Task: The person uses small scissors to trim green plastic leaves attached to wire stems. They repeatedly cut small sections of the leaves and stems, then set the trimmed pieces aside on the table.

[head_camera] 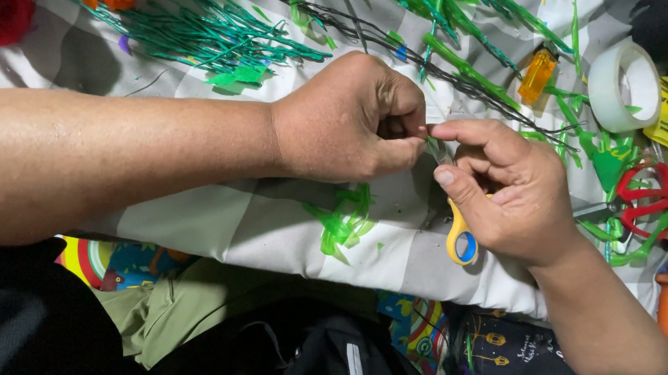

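A thin green strip [435, 146] is pinched between the fingertips of the left hand [350, 119] and right hand [508, 190], above the grey checked cloth [270, 222]. The right hand's curled fingers also grip yellow-handled scissors [460, 240]. Green scraps [345, 219] lie just below; red-handled scissors [642, 197] and a tape roll [624, 85] sit further right.

Both hands meet in the middle, fingertips nearly touching. The left hand [350, 119] comes in from the left on a long bare forearm, knuckles up, fingers curled under, thumb and forefinger pinched tight. The right hand [507, 194] comes up from the lower right, wrist bent, forefinger stretched over toward the left, thumb pressed below it.
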